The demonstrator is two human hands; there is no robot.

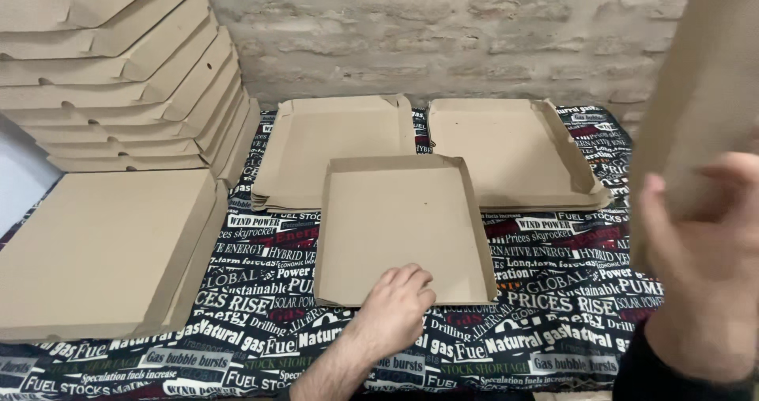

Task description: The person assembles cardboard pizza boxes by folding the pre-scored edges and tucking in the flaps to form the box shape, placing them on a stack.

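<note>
A shallow brown cardboard tray (403,219) with folded-up sides lies in the middle of the table. My left hand (395,306) rests on its near edge, fingers curled over the cardboard. My right hand (700,251) is raised at the right, blurred, gripping a large flat cardboard piece (704,77) that stands upright and hides the table's right end.
Two stacks of flat cardboard blanks (340,140) (506,144) lie behind the tray. Closed cardboard boxes are piled at the left (103,243) and in a leaning stack at the back left (118,69). A printed black tablecloth (253,290) covers the table; a brick wall (443,29) stands behind.
</note>
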